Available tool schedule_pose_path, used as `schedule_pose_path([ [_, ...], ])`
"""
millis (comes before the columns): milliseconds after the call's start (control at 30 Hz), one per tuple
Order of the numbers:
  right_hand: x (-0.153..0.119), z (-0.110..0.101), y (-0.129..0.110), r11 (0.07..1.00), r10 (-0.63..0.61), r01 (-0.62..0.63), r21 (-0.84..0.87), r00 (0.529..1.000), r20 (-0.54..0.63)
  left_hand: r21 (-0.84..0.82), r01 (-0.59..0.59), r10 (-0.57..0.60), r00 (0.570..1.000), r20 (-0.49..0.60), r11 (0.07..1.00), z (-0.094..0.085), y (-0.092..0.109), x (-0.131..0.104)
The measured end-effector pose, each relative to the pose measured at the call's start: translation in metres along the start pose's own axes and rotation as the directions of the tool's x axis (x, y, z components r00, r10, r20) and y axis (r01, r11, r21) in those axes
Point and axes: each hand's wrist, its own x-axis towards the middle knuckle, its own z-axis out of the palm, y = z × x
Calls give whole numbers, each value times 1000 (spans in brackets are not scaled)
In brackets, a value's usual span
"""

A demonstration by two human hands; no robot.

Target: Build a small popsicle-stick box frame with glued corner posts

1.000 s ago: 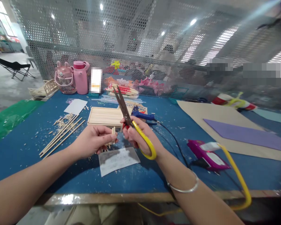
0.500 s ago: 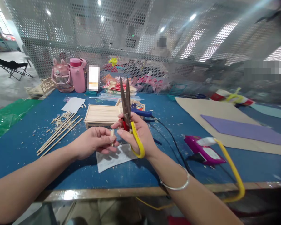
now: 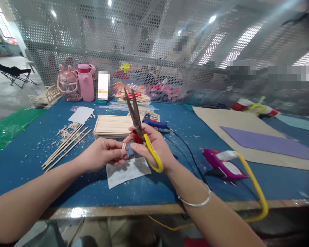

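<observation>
Between the thumb and fingers of my left hand [image 3: 104,154] are short pieces of wooden stick [image 3: 124,146], held upright close together. My right hand [image 3: 157,145] grips a pair of scissors [image 3: 136,118] with a yellow handle, the blades pointing up and slightly apart. A fingertip of the right hand is close to the stick pieces; whether it touches them I cannot tell. Behind the hands sits a small box-like wooden stick model [image 3: 113,124]. Beneath them a white paper sheet [image 3: 128,172] lies on the blue table [image 3: 74,192].
Long sticks [image 3: 65,149] and cut bits lie at left. A blue-handled tool [image 3: 156,123] trails a black cord. At right are a purple device [image 3: 224,165] with a yellow cable and a purple sheet [image 3: 267,142]. Pink bottles [image 3: 86,84] stand at the back by a perforated metal screen.
The scissors have tipped further left, and their handle has shifted slightly right and down. My left hand has closed in a little around the stick pieces, which now lean slightly.
</observation>
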Motion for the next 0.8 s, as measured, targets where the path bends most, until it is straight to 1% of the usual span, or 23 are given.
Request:
schedule_pose_path([
  [33,1,-4,-2,998,-21,21,-59,1000,8,25,-31,31,999,-6,999,-1,0,0],
  [100,2,-14,-6,966,-58,63,-252,998,25,95,-111,115,993,-40,989,-4,2,0],
  [133,3,-19,-7,925,-72,81,-371,997,37,152,-154,166,984,-64,976,-5,2,0],
  [200,5,-25,-10,812,-71,102,-574,995,76,296,-222,267,956,-124,929,-8,3,0],
  [267,6,-26,-10,720,-38,108,-685,992,116,423,-254,357,915,-187,870,-10,3,0],
  [367,6,-19,-6,648,-17,105,-754,992,124,529,-275,468,840,-275,803,-12,1,0],
  [433,5,-10,-3,622,-53,110,-775,994,98,597,-275,537,782,-318,753,-13,-1,0],
  [500,3,-2,0,606,-96,119,-787,992,77,676,-262,605,721,-337,689,-14,-2,0],
  [567,2,6,4,598,-124,119,-792,991,56,766,-227,667,670,-325,602,-15,-2,-1],
  [633,0,14,7,600,-139,98,-794,990,17,848,-178,711,642,-285,500,-16,-2,-2],
  [700,-1,20,9,598,-142,65,-799,990,-25,905,-143,743,629,-230,401,-16,-2,-2],
  [800,-2,26,10,569,-132,22,-822,989,-65,943,-128,779,604,-170,306,-14,-3,-4],
])
